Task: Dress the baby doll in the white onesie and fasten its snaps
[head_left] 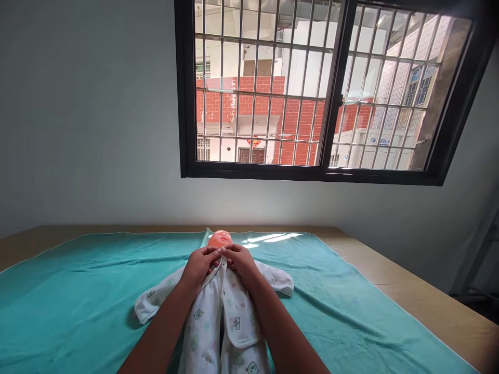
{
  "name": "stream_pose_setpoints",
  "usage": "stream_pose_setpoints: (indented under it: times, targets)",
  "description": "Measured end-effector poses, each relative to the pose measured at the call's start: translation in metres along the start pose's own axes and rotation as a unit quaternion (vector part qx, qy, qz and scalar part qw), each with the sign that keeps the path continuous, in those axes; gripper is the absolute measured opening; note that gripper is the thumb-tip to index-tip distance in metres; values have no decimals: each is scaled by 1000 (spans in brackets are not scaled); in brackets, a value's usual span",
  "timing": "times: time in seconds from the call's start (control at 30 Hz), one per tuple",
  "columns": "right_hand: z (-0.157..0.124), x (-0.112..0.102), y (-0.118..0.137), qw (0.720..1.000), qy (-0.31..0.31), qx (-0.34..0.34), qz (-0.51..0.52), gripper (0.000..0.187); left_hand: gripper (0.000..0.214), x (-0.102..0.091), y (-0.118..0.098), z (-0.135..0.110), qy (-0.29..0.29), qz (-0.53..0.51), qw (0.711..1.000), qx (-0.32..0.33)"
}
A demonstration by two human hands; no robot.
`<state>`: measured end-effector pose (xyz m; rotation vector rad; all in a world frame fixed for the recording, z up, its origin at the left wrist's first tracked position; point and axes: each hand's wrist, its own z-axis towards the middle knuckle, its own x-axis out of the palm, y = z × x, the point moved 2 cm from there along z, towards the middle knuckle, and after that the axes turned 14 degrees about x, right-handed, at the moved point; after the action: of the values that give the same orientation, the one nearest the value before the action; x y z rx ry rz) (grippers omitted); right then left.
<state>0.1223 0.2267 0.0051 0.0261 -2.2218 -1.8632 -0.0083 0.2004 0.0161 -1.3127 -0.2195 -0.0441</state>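
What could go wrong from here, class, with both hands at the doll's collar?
1. The left hand and right hand pinch the suit right under the chin of the doll; the two edges might get joined out of line.
2. Lower down the front gapes open, so the flaps could slip further apart.
3. Tugging could bunch the blanket.

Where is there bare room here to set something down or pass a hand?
Open: teal blanket on either side of the doll, plus bare table along the right. Crowded: the middle, where left hand and right hand pinch the romper collar.
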Motion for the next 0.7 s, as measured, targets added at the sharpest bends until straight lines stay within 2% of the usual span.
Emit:
stream_pose_setpoints:
  times: [0.2, 0.47, 0.6, 0.7]
  targets:
    - [1, -2, -1, 1000, 22, -9, -7, 29, 26, -3, -1, -1, 3, 12, 1000, 6]
    - [-3, -5, -1, 998, 26, -21, -50, 27, 25, 1, 1, 1, -2, 29, 999, 29]
    - [-1, -2, 0, 994, 3, -40, -104, 25, 19, -1, 4, 3, -5, 22, 999, 25]
    - [-1, 5, 3, 983, -45, -78, -163, 18, 15, -6, 5, 2, -17, 11, 999, 24]
